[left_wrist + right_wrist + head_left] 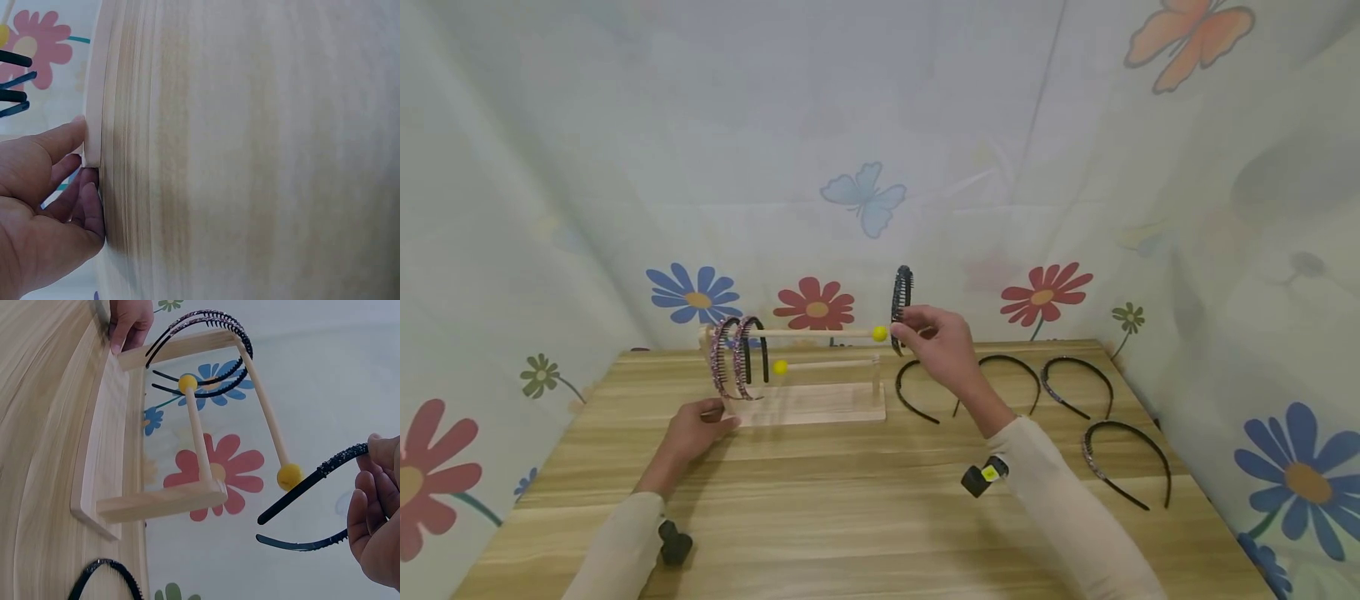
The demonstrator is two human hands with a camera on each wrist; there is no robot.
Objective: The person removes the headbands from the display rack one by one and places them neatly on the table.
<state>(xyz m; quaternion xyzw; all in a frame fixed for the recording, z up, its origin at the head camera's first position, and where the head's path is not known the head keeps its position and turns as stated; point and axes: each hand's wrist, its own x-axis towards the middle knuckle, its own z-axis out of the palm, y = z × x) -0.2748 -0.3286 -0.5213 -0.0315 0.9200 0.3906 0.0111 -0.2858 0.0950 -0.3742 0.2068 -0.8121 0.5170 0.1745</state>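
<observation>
A wooden headband stand (842,406) with two rods, each tipped by a yellow ball, stands on the table. My left hand (696,429) grips the left front corner of its base, thumb and fingers around the edge in the left wrist view. Two pink-glittered black headbands (718,362) hang on the upper rod's left part. My right hand (946,346) pinches a dark glittered headband (294,494), toothed inside, beside the upper rod's yellow ball (289,477). Its two ends point toward the rod, apart from each other. The lower rod (199,434) carries nothing.
Several more black headbands lie on the table's right side, among them one with a glittery side (1093,454) near the front. The wood-grain table (850,517) meets a flower-printed cloth (962,208) at its back edge.
</observation>
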